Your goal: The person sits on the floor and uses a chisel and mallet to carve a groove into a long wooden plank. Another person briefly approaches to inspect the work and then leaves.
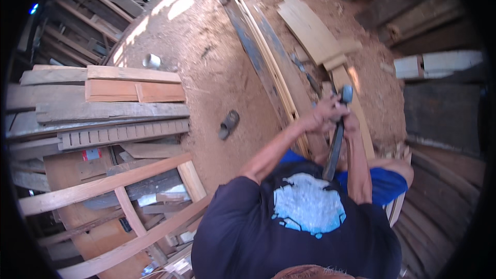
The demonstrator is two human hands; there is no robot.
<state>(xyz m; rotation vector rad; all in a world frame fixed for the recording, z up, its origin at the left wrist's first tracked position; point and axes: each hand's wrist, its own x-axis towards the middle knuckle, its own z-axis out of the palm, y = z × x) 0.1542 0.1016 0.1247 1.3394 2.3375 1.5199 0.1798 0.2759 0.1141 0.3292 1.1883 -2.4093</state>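
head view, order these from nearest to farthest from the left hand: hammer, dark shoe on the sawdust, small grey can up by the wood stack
1. hammer: gripped in the left hand, with the right hand beside it
2. dark shoe: on the sawdust to the left
3. small grey can: far upper left, beside the wood stack

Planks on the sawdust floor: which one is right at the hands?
The narrow pale plank running under the hands and hammer. The wide pale boards lie farther up; the long grey beam runs off to the left.

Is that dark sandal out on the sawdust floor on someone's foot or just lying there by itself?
Lying by itself. The sandal rests alone on the sawdust floor, with no foot in it, left of the long planks and apart from the person's hands.
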